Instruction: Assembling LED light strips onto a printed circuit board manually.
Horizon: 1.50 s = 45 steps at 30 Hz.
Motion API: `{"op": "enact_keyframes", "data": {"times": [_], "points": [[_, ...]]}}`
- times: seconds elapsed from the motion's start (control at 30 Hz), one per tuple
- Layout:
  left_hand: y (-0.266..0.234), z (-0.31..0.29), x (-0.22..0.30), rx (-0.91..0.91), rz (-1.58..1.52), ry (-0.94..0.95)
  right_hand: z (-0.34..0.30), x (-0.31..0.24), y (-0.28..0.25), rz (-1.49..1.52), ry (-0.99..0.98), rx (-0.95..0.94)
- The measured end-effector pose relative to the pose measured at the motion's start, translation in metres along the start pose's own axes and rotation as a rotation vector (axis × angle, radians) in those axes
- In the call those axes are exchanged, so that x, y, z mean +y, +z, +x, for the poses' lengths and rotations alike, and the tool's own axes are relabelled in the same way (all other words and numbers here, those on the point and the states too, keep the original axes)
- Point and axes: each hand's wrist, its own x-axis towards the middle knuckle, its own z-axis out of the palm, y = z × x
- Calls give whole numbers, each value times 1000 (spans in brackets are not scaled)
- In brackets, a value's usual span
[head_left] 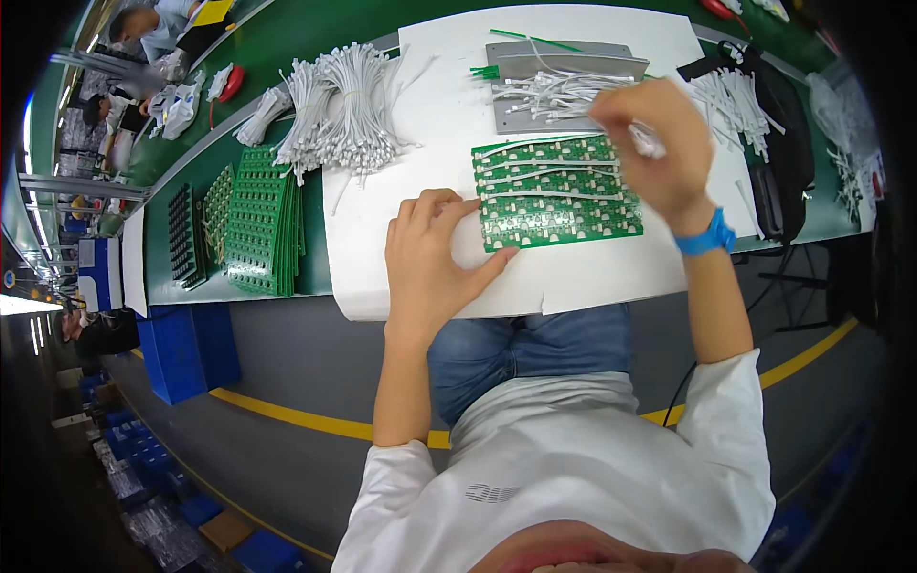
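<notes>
A green circuit board panel point(564, 218) lies on white paper, with several white cables point(544, 195) stretched across it from side to side. My left hand point(428, 256) is at the panel's lower left corner, its thumb and forefinger spread apart and touching the edges. Over the upper right corner, my right hand point(664, 143) has its fingers curled together, slightly blurred. White cable ends show beneath its palm, and it closes on them; the fingertips partly hide what is there. Just behind the panel, a grey metal holder point(573, 65) carries a heap of loose white cables point(544, 95).
Thick bundles of white cables point(349, 110) lie at the back left, beside stacked green circuit boards point(258, 224) and black parts point(181, 234). More cables point(740, 105) and a black bag point(788, 143) are at right. A blue bin point(191, 353) stands below the table; another person point(158, 29) sits far left.
</notes>
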Motion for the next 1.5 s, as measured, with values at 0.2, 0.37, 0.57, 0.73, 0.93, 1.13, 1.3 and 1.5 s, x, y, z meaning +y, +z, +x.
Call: {"op": "enact_keyframes", "data": {"times": [0.2,0.37,0.57,0.73,0.93,1.13,1.3,1.5], "points": [[1,-5,0,76,-353,-80,-36,-56,34,174,192,-256],[5,-9,4,75,-566,-139,-45,-73,36,291,405,-301],[10,-9,2,53,-655,-206,-51,-78,41,510,601,-293],[13,-7,-3,59,-494,-68,-49,-79,40,533,711,-369],[13,-2,-12,158,-270,46,-49,-76,51,436,663,-370],[20,-5,-19,78,-216,63,-56,-80,66,341,660,-375],[20,-6,-22,82,-198,75,-51,-85,68,272,685,-378],[20,-5,-18,80,-218,60,-52,-87,70,315,711,-363]]}}
